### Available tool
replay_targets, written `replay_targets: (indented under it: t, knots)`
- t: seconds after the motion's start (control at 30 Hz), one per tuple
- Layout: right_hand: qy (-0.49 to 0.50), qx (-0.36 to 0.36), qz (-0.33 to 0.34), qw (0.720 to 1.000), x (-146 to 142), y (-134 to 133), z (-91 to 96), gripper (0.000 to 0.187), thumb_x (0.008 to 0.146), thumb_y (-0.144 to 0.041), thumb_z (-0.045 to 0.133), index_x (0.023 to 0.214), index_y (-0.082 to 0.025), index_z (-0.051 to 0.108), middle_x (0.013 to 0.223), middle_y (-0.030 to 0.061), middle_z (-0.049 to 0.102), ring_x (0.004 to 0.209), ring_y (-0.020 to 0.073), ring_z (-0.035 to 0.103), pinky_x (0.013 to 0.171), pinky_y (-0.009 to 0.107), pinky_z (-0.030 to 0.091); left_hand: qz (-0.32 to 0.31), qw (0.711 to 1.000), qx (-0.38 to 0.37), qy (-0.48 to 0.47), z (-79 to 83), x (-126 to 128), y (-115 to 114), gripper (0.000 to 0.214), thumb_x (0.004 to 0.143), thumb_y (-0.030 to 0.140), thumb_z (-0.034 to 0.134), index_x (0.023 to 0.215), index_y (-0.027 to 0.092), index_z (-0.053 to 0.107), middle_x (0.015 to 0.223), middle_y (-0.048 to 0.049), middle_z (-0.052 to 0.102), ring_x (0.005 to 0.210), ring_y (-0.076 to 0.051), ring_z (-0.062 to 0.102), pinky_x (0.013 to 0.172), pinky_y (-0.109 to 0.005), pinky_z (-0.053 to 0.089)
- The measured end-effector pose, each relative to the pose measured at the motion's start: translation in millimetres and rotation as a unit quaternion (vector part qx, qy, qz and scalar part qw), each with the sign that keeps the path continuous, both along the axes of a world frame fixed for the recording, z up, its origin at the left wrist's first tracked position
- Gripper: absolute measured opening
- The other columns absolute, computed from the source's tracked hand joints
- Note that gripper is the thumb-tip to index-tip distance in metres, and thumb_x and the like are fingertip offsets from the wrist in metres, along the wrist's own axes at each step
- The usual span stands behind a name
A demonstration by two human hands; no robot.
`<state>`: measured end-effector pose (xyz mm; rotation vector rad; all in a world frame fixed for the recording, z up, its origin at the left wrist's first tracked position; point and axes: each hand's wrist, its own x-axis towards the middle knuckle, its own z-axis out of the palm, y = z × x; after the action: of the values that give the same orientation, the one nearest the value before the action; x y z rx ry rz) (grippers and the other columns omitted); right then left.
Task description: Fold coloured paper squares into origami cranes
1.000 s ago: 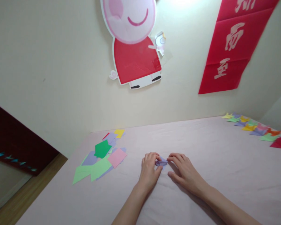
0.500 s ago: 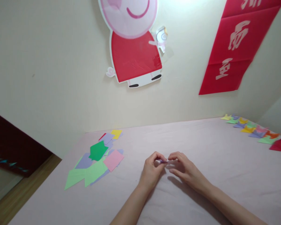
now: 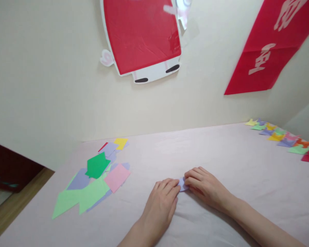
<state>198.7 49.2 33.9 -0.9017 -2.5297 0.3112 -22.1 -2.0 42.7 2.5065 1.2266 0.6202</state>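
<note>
A small folded lilac paper (image 3: 182,183) lies on the pale pink surface (image 3: 221,154) between my two hands. My left hand (image 3: 161,202) rests flat beside it, fingers stretched out with the tips touching the paper's left edge. My right hand (image 3: 204,185) presses down on the paper's right side with its fingers held together. Most of the paper is hidden under the fingers.
A loose heap of coloured paper sheets (image 3: 95,178) lies to the left: green, lilac, pink, yellow. A row of folded paper pieces (image 3: 283,137) runs along the far right edge. A cartoon cut-out (image 3: 141,34) and a red banner (image 3: 267,51) hang on the wall. Wooden floor (image 3: 12,212) shows at left.
Both hands have come down from pinching the lilac paper in the air to pressing it flat on the surface. The view has tilted downward.
</note>
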Motion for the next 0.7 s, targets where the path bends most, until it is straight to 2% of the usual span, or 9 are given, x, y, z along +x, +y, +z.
replay_targets:
  t: [0.2, 0.43, 0.6, 0.7]
  knots:
    - [0.055, -0.078, -0.02, 0.995, 2, -2, 2.2, 0.017, 0.094, -0.023, 0.054, 0.087, -0.026, 0.069, 0.097, 0.0057, 0.067, 0.088, 0.0197, 0.058, 0.077, 0.034, 0.045, -0.007, 0.998, 0.056, 0.043, -3.7, -2, -7, 0.034, 0.09, 0.008, 0.044, 0.121, 0.016, 0.057, 0.13, -0.0112, 0.061, 0.116, -0.025, 0.056, 0.094, -0.042, 0.05]
    - [0.106, -0.181, -0.094, 0.973, -10, -1, 5.6, 0.013, 0.088, -0.02, 0.06, 0.076, -0.023, 0.064, 0.089, 0.0034, 0.063, 0.088, 0.0212, 0.054, 0.082, 0.038, 0.043, -0.003, 0.998, 0.041, 0.038, -4.8, 1, -7, 0.029, 0.087, 0.005, 0.046, 0.112, 0.014, 0.059, 0.122, -0.0105, 0.064, 0.106, -0.025, 0.057, 0.09, -0.04, 0.051]
    - [0.104, -0.184, -0.125, 0.969, -17, -1, 3.3, 0.014, 0.08, -0.011, 0.058, 0.07, -0.022, 0.058, 0.084, 0.0026, 0.062, 0.085, 0.0213, 0.052, 0.08, 0.039, 0.041, 0.004, 0.998, 0.038, 0.047, -3.2, 3, -6, 0.026, 0.092, 0.007, 0.041, 0.109, 0.016, 0.059, 0.114, -0.0106, 0.066, 0.102, -0.024, 0.059, 0.088, -0.041, 0.05]
    - [0.105, -0.178, -0.135, 0.969, -18, -1, 1.3, 0.014, 0.079, -0.011, 0.056, 0.071, -0.022, 0.056, 0.084, 0.0029, 0.061, 0.084, 0.0212, 0.052, 0.079, 0.038, 0.041, -0.005, 0.997, 0.043, 0.061, -3.1, 3, -7, 0.033, 0.092, 0.008, 0.039, 0.119, 0.017, 0.056, 0.115, -0.0113, 0.065, 0.102, -0.024, 0.06, 0.087, -0.04, 0.05]
